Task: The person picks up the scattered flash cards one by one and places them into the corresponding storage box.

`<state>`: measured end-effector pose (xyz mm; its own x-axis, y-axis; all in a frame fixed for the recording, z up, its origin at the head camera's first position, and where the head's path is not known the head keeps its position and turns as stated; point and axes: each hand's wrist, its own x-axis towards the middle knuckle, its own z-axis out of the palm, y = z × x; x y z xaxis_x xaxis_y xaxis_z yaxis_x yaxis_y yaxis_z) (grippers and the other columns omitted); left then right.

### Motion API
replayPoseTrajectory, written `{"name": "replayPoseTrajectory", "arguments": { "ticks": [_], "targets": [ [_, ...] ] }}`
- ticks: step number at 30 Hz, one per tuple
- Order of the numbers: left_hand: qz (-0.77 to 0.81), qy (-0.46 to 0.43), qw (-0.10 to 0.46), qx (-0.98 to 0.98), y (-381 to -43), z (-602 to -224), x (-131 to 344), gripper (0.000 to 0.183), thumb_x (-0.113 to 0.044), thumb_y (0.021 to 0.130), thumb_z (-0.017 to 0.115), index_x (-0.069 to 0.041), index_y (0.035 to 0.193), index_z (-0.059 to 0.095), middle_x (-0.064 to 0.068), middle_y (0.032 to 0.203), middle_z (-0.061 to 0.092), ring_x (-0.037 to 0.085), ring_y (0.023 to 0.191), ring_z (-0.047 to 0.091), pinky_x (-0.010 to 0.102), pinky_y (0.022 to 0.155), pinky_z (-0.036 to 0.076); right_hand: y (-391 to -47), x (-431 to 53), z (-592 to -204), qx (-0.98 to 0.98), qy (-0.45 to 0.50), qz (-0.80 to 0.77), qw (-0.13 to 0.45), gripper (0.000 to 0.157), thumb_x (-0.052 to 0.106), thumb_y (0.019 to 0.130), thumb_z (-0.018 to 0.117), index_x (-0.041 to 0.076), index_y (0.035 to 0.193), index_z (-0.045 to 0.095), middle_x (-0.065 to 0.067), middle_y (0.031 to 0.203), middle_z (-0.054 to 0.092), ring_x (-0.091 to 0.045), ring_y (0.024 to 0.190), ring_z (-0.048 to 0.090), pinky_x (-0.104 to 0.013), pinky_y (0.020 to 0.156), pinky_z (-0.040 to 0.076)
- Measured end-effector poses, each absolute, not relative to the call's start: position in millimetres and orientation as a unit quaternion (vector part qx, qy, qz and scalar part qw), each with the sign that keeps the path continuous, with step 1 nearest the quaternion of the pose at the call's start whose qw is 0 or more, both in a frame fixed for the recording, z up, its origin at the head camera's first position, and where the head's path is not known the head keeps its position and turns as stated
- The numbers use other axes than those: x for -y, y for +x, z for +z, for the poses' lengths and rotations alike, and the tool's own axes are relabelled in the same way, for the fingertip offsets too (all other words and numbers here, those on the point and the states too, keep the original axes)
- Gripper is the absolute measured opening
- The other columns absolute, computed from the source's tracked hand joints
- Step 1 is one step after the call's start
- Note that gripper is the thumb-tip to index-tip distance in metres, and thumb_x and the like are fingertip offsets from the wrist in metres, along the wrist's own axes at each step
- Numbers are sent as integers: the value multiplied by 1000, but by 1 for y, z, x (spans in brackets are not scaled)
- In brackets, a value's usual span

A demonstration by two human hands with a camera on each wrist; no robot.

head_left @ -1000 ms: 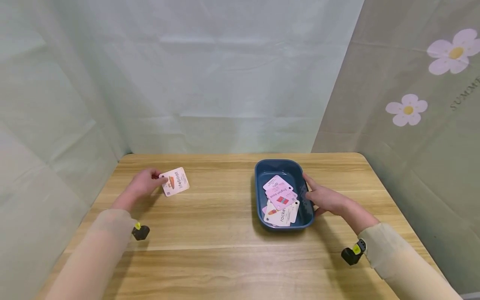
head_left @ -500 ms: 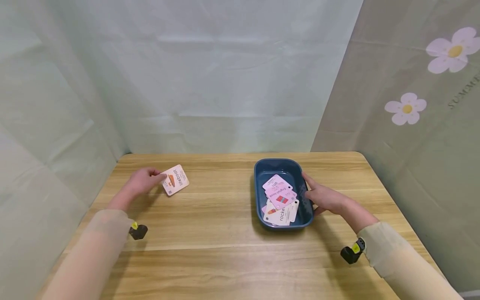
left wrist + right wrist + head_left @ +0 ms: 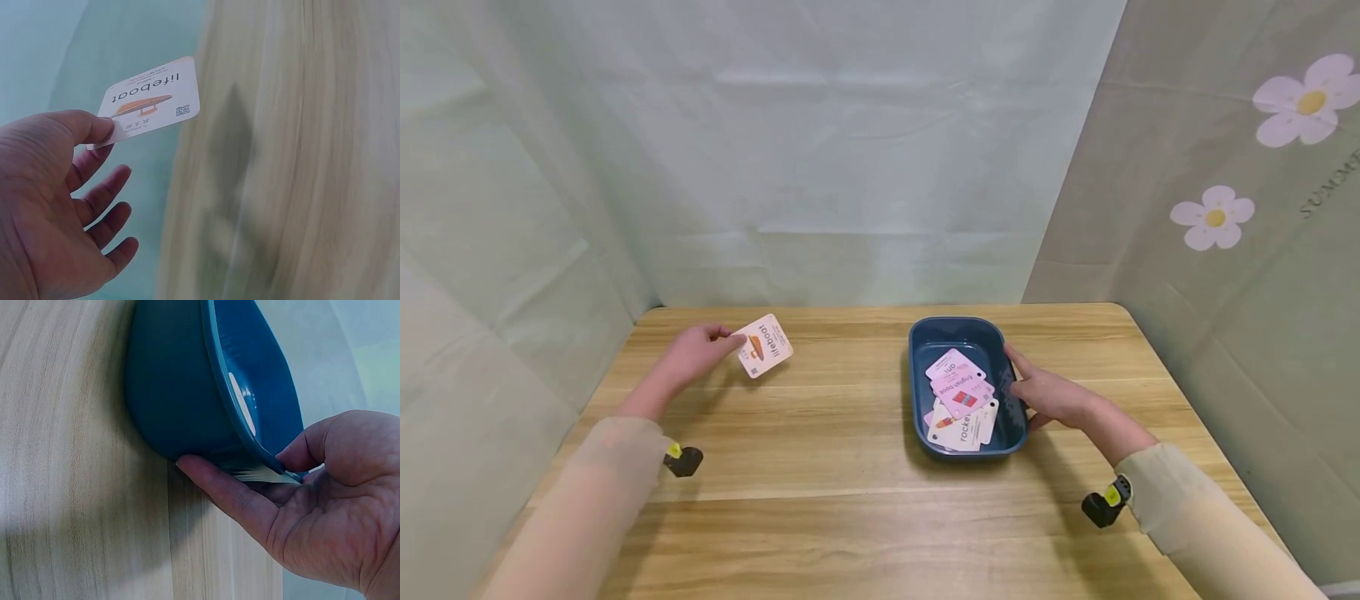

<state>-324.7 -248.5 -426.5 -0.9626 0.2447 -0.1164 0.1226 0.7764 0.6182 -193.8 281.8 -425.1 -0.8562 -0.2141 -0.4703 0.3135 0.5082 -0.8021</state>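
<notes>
My left hand (image 3: 696,352) pinches a white flash card (image 3: 765,346) by one corner between thumb and forefinger. The card reads "lifeboat" and shows an orange boat; in the left wrist view the card (image 3: 153,100) is clear of the table, the other fingers loosely bent below it. On the right stands a dark blue rectangular bin (image 3: 917,400). My right hand (image 3: 1052,396) grips its right wall, and in the right wrist view the thumb (image 3: 303,450) lies over the rim. Several pink and white cards (image 3: 962,396), one reading "rocket", lie overlapping in the bin.
The wooden table (image 3: 820,450) ends at a back edge against a pale cloth curtain (image 3: 850,167). More curtain, printed with flowers (image 3: 1213,218), hangs along the right side. A small black camera (image 3: 683,461) sits at each wrist.
My left hand has lifted the lifeboat card off the table and moved it slightly right and away from me. The right hand and the bin have stayed in place.
</notes>
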Motion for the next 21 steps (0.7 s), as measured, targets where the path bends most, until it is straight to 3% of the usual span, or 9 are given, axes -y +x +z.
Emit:
{"name": "replayPoseTrajectory", "arguments": {
  "ticks": [3,10,21],
  "targets": [
    [335,101,96,-932,-324,-423,241,59,-48,104,52,5,130,59,29,130,57,38,110,52,51,89,45,-194,-281,-425,-828,31,-493,266,81,6,104,38,23,163,-14,-30,166,-4,-55,138,37,-52,82,58],
    [376,102,93,-916,-318,-416,220,49,-47,103,57,-1,121,63,19,119,59,31,100,50,40,80,42,-195,-280,-426,-830,32,-490,265,81,6,104,38,24,163,-13,-30,166,-3,-55,137,39,-52,82,59],
    [399,129,85,-904,-315,-405,192,44,-45,102,60,-4,117,67,19,129,62,32,108,51,44,87,42,-196,-279,-426,-820,33,-504,269,83,4,101,37,21,163,-14,-33,164,5,-54,136,42,-54,82,58]
  ]
}}
